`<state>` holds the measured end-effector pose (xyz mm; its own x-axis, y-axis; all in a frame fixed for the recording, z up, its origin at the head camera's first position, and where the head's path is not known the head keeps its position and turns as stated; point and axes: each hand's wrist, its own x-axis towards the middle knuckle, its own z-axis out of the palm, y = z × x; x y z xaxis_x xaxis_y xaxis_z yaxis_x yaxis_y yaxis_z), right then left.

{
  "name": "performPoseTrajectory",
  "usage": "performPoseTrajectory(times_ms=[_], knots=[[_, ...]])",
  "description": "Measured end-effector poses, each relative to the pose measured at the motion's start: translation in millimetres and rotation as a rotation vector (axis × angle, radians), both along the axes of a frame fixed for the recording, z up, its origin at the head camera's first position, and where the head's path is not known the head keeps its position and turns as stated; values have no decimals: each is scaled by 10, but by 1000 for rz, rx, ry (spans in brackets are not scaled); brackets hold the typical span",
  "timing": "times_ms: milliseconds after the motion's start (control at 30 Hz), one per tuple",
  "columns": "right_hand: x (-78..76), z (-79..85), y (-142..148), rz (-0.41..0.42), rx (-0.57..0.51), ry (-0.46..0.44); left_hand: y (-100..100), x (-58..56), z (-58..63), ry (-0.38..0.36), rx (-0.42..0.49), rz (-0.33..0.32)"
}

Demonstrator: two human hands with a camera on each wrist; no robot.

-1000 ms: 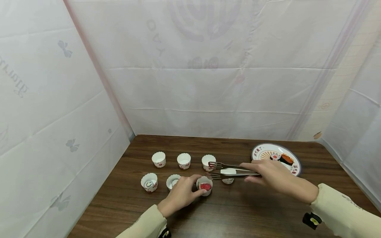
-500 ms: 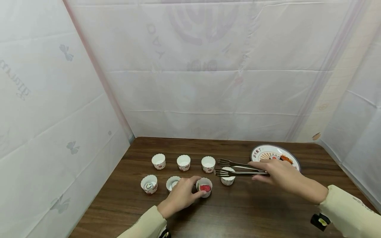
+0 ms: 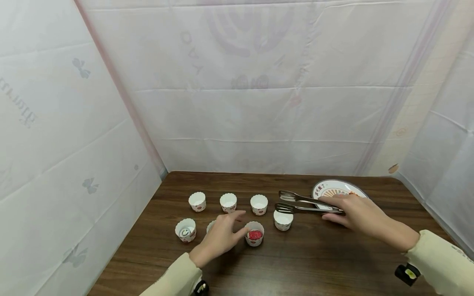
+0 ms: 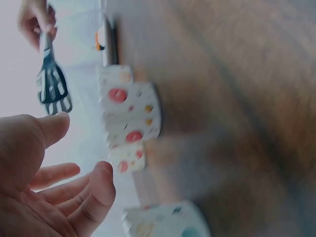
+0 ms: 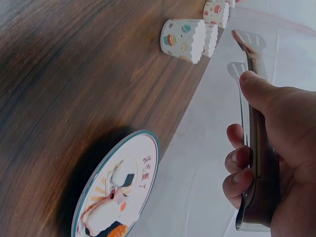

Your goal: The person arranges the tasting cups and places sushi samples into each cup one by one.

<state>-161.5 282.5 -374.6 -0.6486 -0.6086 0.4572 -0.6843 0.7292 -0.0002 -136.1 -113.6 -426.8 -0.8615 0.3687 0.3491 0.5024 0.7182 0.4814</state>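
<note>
Right hand (image 3: 356, 212) grasps tongs (image 5: 261, 168), tips parted, raised near white cup (image 3: 283, 222). Plate (image 3: 317, 190) with sushi (image 5: 102, 216) sits below and beyond that grip. Left hand (image 3: 221, 235) unclenched, fingers loosely spread, just beside paper cup (image 3: 254, 243) with red piece (image 3: 254, 234) inside; more cups (image 3: 228, 201) beyond that hand.

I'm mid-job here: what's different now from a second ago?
The right hand has moved right, carrying the tongs away from the cup with the red piece and toward the plate. The left hand has let go of that cup, opened and drawn back slightly left. Unchanged: the tongs remain in the right hand, and the cups and plate stay put.
</note>
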Motion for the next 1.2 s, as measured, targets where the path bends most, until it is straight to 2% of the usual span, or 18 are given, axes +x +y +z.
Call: performPoseTrajectory(times_ms=[267,500,733,900,1100,1200], knots=[[-29,24,129,-67,-14,-55,-250,-134,232,92,-28,102],[-81,34,273,-105,-20,-99,-535,-253,346,108,-37,171],[-126,47,392,-146,-20,-152,-851,-367,375,98,-64,225],[-144,23,481,-166,-19,-171,-1034,-417,346,83,-89,264],[-142,-22,604,-242,-2,-214,-1190,-474,310,130,-122,267],[-130,-55,655,-281,5,-240,-1250,-505,302,116,-142,281]])
